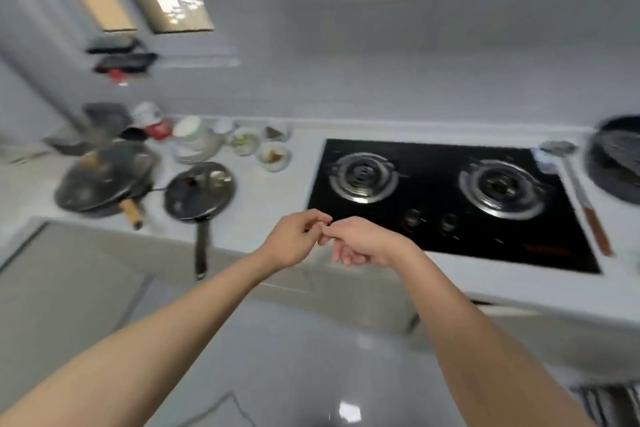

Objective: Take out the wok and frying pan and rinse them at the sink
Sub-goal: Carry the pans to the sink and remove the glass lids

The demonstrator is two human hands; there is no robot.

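Pre-grasp: left hand point(294, 241) & right hand point(363, 243) empty, fingertips touching; next, reach left to dark wood-handled wok point(104, 180), black frying pan point(199, 191) on white counter point(270, 204).

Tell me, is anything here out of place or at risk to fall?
Yes. The frying pan lies near the counter's front edge, and its long black handle sticks out past the edge, where it could be knocked. Nothing looks spilled.

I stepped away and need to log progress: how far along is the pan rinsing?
Out already: the wok and the frying pan sit on the counter left of the stove. In hand: nothing; the left hand and right hand meet empty at the counter edge. Left: carrying both to a sink, which is not in view, and rinsing them.
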